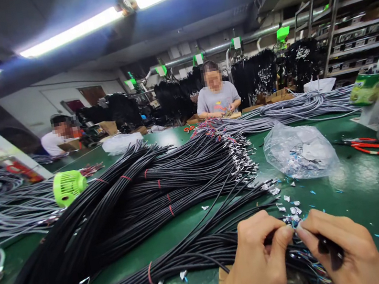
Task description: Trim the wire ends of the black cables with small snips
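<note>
"What's happening at the fingertips?"

"I'm on the head view from far off, and here we go: left hand (264,250), thumb and forefinger pinched on what looks like a cable end (292,225). The right hand (343,244) comes nose to nose with it, thumb and forefinger pressed together at the same spot. Fine detail between them? Too small for me to read."

"And in the right palm?"

"A dark tool (333,253), gripped by the curled fingers. What kind, I can't tell."

"So how do we play it?"

"I'd make the left the anchor: clamp close behind the end, hold dead steady. Let the right do the small work, pulling straight along the cable. A sideways yank could snap something thin, I'd judge. And keep that tool tucked, its point away from the left thumb!"

"Anything crowding us?"

"White scraps (293,211) just beyond the fingertips, so I'd sweep them off often. Plastic bag (298,150) farther out, ahead of both hands, with bits inside. Red-handled scissors (368,147) well clear, beyond the right hand."

"And the black bundle (197,254)?"

"Running in from the left, passing behind the left hand. I'd leave slack there; its weight could tug the end off line."
</note>
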### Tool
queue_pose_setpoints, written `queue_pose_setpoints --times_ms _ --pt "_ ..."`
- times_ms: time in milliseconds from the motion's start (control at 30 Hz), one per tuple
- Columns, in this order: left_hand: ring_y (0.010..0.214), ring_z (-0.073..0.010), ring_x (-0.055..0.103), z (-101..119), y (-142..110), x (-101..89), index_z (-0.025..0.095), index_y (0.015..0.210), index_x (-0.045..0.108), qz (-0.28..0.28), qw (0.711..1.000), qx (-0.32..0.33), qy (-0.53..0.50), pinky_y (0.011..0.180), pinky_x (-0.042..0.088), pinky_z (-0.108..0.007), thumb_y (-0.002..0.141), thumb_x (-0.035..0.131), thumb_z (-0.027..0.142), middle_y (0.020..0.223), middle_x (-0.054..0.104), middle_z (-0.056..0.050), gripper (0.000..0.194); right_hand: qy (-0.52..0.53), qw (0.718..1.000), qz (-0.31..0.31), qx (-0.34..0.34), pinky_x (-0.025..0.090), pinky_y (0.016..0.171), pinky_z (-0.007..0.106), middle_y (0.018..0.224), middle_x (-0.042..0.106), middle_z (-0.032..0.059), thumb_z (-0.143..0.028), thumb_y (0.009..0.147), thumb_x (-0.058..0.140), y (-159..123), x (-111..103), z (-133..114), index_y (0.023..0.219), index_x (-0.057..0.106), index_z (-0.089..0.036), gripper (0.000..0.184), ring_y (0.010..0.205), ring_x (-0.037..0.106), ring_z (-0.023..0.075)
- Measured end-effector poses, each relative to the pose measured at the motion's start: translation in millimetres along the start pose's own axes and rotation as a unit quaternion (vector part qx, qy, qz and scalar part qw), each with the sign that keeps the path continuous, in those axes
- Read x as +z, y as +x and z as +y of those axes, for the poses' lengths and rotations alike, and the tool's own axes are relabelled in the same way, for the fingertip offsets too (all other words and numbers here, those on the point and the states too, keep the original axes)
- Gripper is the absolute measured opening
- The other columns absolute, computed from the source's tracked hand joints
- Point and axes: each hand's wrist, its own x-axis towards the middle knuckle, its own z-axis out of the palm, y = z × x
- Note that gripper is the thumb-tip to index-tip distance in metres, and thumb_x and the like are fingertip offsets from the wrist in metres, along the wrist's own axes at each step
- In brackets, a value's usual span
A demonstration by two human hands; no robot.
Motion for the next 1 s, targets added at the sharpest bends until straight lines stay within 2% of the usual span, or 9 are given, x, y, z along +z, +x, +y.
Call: queue_pose_setpoints --times_ms 133,233,367,600,700,833,933,1000 --pt "0.055 -0.0112 0.047 1 -1 1.8 0.012 0.062 0.058 -0.005 1.000 -0.012 0.005 0.054 0.031 -0.023 0.089 0.046 0.019 0.057 0.053 -0.002 0.030 0.008 0.999 -0.008 -0.032 0.037 0.051 0.024 0.063 0.056 0.0005 -0.011 0.086 0.050 1 1 -3 0.081 0.056 -0.019 0.011 0.055 0.056 0.0128" --pt "0.054 -0.0110 0.046 0 0 0.5 0.013 0.060 0.057 -0.011 1.000 -0.009 0.001 0.053 0.030 -0.023 0.088 0.047 0.019 0.056 0.052 -0.001 0.030 0.028 0.998 -0.042 -0.026 0.035 0.049 0.024 0.059 0.053 -0.0008 -0.012 0.087 0.047 2 3 -4 0.070 0.051 -0.019 0.019 0.052 0.053 0.0120" --pt "0.054 -0.0107 0.044 -2 2 -2.2 0.013 0.059 0.055 -0.017 0.999 0.005 -0.032 0.053 0.030 -0.023 0.089 0.045 0.020 0.054 0.050 -0.001 0.033 0.065 0.995 -0.073 0.023 0.038 0.050 0.024 0.061 0.054 0.0007 -0.015 0.089 0.042 1 5 -1 0.070 0.052 -0.019 0.022 0.054 0.052 0.0128" --pt "0.054 -0.0108 0.043 -4 3 -0.7 0.013 0.059 0.055 -0.024 0.999 0.012 -0.042 0.053 0.029 -0.024 0.089 0.045 0.020 0.055 0.048 -0.001 0.032 0.118 0.990 -0.052 0.061 0.045 0.054 0.024 0.057 0.051 0.0013 -0.027 0.091 0.042 4 3 -4 0.063 0.053 -0.020 0.031 0.056 0.054 0.0155" --pt "0.054 -0.0108 0.042 -2 2 2.8 0.012 0.062 0.058 -0.009 0.999 0.025 -0.047 0.052 0.029 -0.023 0.088 0.047 0.019 0.056 0.048 -0.001 0.029 0.139 0.983 -0.056 0.111 0.043 0.056 0.023 0.062 0.052 0.0011 -0.027 0.092 0.042 5 2 -2 0.065 0.052 -0.019 0.030 0.059 0.052 0.0145" --pt "0.054 -0.0111 0.043 -1 -2 9.4 0.011 0.065 0.062 -0.009 0.998 0.039 -0.050 0.052 0.030 -0.023 0.086 0.050 0.017 0.057 0.050 -0.001 0.024 0.169 0.969 -0.032 0.174 0.036 0.051 0.022 0.060 0.045 -0.0020 -0.030 0.093 0.042 6 2 1 0.061 0.044 -0.019 0.034 0.056 0.044 0.0119" --pt "0.055 -0.0112 0.044 -3 -4 12.7 0.012 0.068 0.062 0.024 0.998 0.001 -0.056 0.052 0.030 -0.023 0.087 0.050 0.020 0.058 0.052 -0.002 0.024 0.178 0.970 -0.041 0.158 0.033 0.051 0.022 0.059 0.042 -0.0028 -0.029 0.093 0.040 5 3 -2 0.061 0.041 -0.019 0.034 0.055 0.041 0.0111" --pt "0.054 -0.0108 0.041 -5 -3 13.0 0.013 0.062 0.058 0.033 0.996 -0.043 -0.067 0.052 0.028 -0.023 0.089 0.048 0.025 0.056 0.048 0.000 0.031 0.171 0.974 -0.062 0.133 0.033 0.052 0.022 0.060 0.042 -0.0028 -0.026 0.093 0.040 5 4 -4 0.061 0.040 -0.019 0.033 0.056 0.040 0.0111"
